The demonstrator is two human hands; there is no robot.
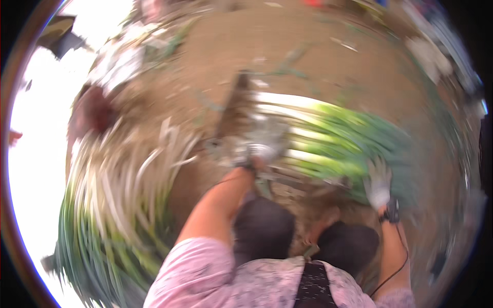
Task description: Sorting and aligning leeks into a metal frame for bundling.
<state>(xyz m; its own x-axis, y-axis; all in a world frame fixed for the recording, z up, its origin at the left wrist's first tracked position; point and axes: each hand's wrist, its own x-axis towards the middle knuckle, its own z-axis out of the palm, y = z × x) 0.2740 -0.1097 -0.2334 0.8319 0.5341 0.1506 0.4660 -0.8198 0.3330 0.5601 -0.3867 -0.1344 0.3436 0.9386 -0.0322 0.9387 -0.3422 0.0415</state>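
A bundle of long green onions or leeks (327,134) lies before me, white ends to the left and green leaves to the right. My left hand (265,134), in a pale glove, is at the white ends; it is blurred, and whether it grips any stalk cannot be told. My right hand (378,181), also gloved, rests flat on the green leaves with its fingers apart. A long dark flat bar (233,100) stands or lies beside the white ends, just beyond my left hand.
A large heap of similar stalks (115,200) lies at the left. Leaf scraps (292,57) are scattered over the brown ground (238,34). A blurred reddish-brown thing (94,109) is behind the heap. My knees (265,227) are close below the bundle.
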